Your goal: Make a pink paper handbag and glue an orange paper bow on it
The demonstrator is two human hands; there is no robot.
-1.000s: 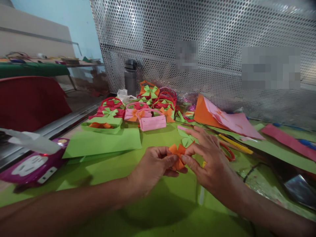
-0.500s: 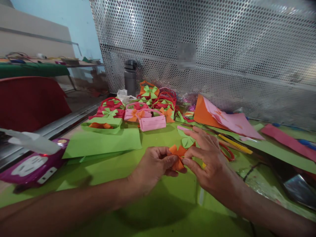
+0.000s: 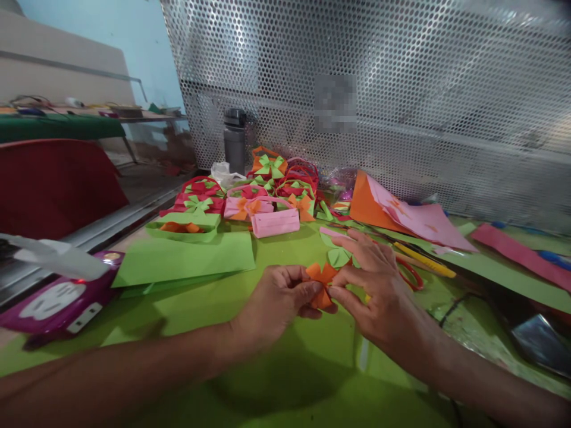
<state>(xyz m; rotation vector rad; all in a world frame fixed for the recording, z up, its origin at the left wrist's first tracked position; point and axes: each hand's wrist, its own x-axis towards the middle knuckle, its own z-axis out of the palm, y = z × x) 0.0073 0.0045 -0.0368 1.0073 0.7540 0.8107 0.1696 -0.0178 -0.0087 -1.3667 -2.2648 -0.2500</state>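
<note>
An orange paper bow [image 3: 322, 274] is held above the green tabletop, between my two hands. My left hand [image 3: 285, 297] pinches its left side between thumb and fingers. At the bow's right edge, the thumb and index finger of my right hand [image 3: 372, 282] pinch it, while the other fingers extend outward. Light green paper pieces [image 3: 339, 257] lie just behind the bow, partly covered by my right hand. Beyond my hands sits a small pink paper bag [image 3: 276, 223] with a handle, and behind it several colored bags carry bows.
To the left are green sheets [image 3: 187, 255] and a purple power strip [image 3: 62, 297] with a white plug. A grey bottle [image 3: 235, 139] stands by the perforated metal panel [image 3: 285, 71]. On the right lie pink sheets [image 3: 405, 208], a yellow cutter [image 3: 423, 260] and orange-handled scissors [image 3: 413, 273].
Almost nothing differs. Both hands keep their pinch on the orange bow, which has turned very slightly.
</note>
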